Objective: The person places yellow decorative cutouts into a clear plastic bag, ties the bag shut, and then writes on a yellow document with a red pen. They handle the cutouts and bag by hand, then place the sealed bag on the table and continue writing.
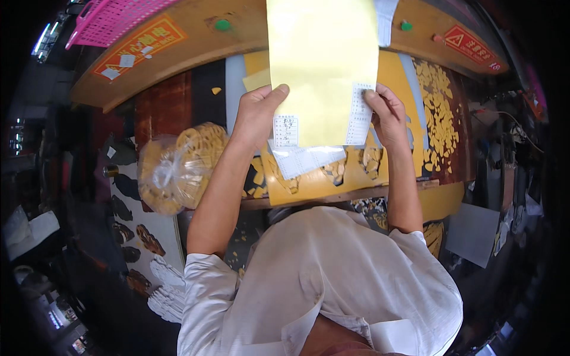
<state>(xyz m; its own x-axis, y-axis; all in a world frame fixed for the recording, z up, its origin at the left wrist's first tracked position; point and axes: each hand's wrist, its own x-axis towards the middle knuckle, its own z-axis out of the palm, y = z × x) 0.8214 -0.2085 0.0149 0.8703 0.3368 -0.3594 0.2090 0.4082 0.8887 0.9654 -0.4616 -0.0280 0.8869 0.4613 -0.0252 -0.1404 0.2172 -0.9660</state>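
Both hands hold up a pale yellow sheet of paper (pixel 323 59) above the table. My left hand (pixel 254 115) is closed on its left edge, thumb on top. My right hand (pixel 389 113) pinches the right edge, with its thumb on a white printed label (pixel 356 127) at that corner. Another white label (pixel 286 132), with handwriting, lies at the sheet's lower left corner. Just below the sheet, white printed slips (pixel 309 161) rest on a yellow material sheet (pixel 356 178) that has shaped cut-outs along its near side.
A clear plastic bag (pixel 169 175) of yellow cut pieces sits at the left. Yellow scraps (pixel 438 113) are heaped at the right. A brown machine beam (pixel 202 44) with green buttons and warning stickers crosses the far side. A pink basket (pixel 116 21) stands at the upper left.
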